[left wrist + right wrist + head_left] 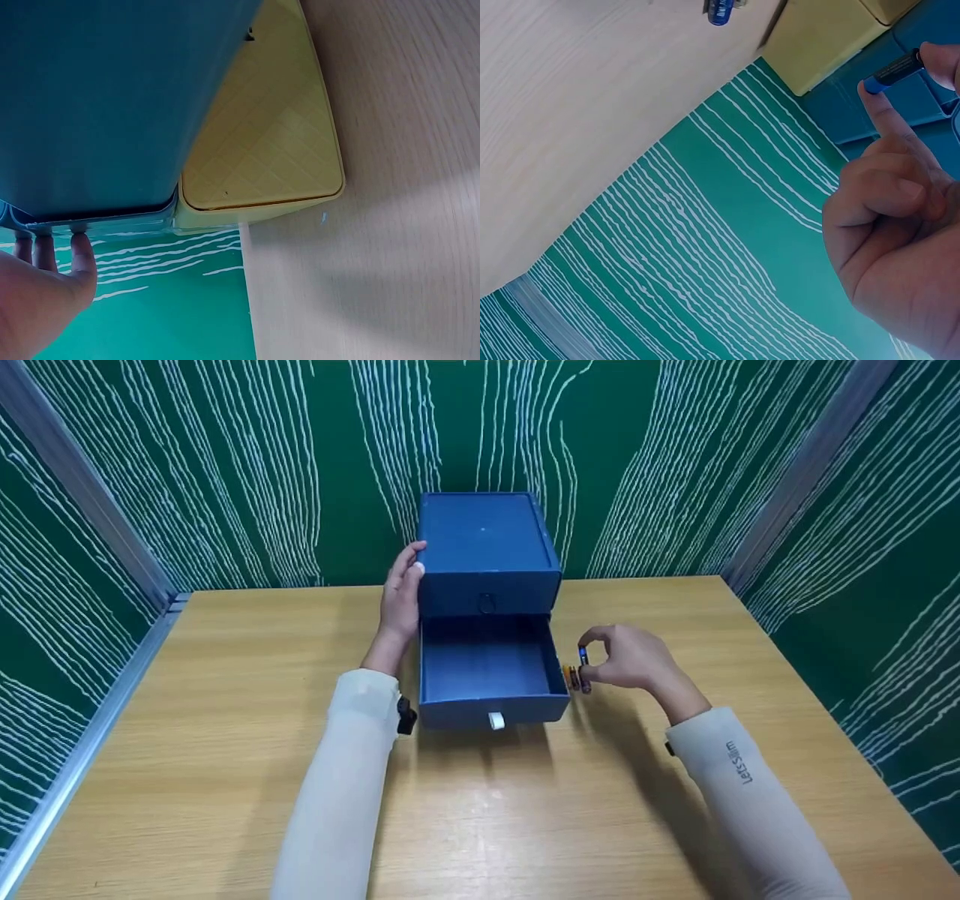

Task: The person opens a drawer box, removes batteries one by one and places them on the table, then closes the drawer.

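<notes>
My left hand (403, 596) rests against the left side of a blue drawer box (484, 536), and its fingertips (82, 244) touch the box's edge in the left wrist view. The box's open lower drawer (491, 660) juts forward with a white pull tab (496, 721) on its front; nothing shows inside. To the right of the drawer, my right hand (630, 656) pinches a small black-and-blue battery (894, 71) by its ends, between thumb and index finger. Just below that hand stand several more batteries (574, 679), partly hidden by the drawer's side.
A yellow lower section (270, 142) sits under the blue box, on the wooden table (262, 720). Behind the table rises a green wall (360, 525) with white wavy lines, and metal posts (127, 517) stand at the corners. The upper drawer with a dark ring (487, 602) is closed.
</notes>
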`<control>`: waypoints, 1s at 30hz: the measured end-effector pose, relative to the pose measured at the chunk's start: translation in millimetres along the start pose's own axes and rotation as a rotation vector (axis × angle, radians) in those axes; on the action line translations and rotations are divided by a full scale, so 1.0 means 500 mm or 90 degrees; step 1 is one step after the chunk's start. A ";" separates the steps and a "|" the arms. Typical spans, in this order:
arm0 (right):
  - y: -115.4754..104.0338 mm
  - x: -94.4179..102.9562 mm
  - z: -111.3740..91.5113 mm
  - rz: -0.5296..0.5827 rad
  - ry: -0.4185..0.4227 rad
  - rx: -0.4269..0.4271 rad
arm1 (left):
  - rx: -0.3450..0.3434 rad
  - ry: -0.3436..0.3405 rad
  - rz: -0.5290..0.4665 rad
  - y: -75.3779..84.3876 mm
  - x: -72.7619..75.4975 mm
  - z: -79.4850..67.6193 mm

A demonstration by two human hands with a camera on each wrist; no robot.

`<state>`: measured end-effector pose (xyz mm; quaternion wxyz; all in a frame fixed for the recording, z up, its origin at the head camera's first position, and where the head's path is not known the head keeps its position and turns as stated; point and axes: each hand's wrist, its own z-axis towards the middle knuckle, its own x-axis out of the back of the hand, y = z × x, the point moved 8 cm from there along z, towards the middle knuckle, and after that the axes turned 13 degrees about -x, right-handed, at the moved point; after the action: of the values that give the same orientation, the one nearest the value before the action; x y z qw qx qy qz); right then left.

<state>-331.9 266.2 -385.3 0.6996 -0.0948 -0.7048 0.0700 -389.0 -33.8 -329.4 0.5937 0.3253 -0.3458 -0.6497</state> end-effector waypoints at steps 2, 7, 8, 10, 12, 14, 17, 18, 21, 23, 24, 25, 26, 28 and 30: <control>0.003 -0.003 0.003 0.000 -0.002 -0.007 | -0.001 0.000 -0.001 0.000 0.000 0.001; 0.012 -0.009 0.009 0.006 -0.001 -0.016 | -0.007 0.000 -0.007 0.002 0.000 0.002; 0.013 -0.010 0.010 0.009 -0.002 -0.015 | -0.005 0.001 -0.008 0.002 0.000 0.001; 0.017 -0.013 0.011 0.013 -0.003 -0.013 | -0.003 0.002 -0.010 0.001 0.000 0.001; 0.021 -0.017 0.012 0.016 -0.007 -0.013 | 0.000 0.002 -0.011 0.000 0.001 0.000; 0.026 -0.022 0.015 0.017 -0.013 -0.016 | 0.000 0.002 -0.009 0.000 0.001 0.000; 0.034 -0.028 0.017 0.012 -0.018 -0.019 | -0.006 0.002 -0.006 0.001 0.001 0.002; 0.036 -0.029 0.017 0.008 -0.017 -0.019 | -0.009 0.002 -0.004 0.001 0.001 0.002; 0.041 -0.034 0.018 -0.005 -0.015 -0.014 | -0.012 0.002 -0.001 0.001 0.000 0.003; 0.045 -0.037 0.019 -0.010 -0.014 -0.015 | -0.010 0.001 -0.002 0.000 0.001 0.002; 0.047 -0.039 0.020 -0.011 -0.016 -0.018 | -0.008 0.001 -0.002 0.000 0.001 0.002; 0.049 -0.041 0.021 -0.011 -0.019 -0.019 | -0.007 0.001 -0.002 -0.001 0.001 0.002; 0.051 -0.044 0.022 -0.009 -0.023 -0.025 | -0.006 0.000 -0.002 -0.001 0.001 0.002; 0.055 -0.049 0.024 -0.007 -0.034 -0.036 | -0.004 -0.001 -0.003 -0.002 0.001 0.002; 0.058 -0.054 0.026 -0.005 -0.042 -0.044 | -0.003 -0.001 -0.002 -0.003 0.001 0.002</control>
<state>-343.6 288.8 -418.3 0.6724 -0.1135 -0.7300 0.0458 -390.6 -34.2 -329.9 0.5929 0.3237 -0.3442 -0.6521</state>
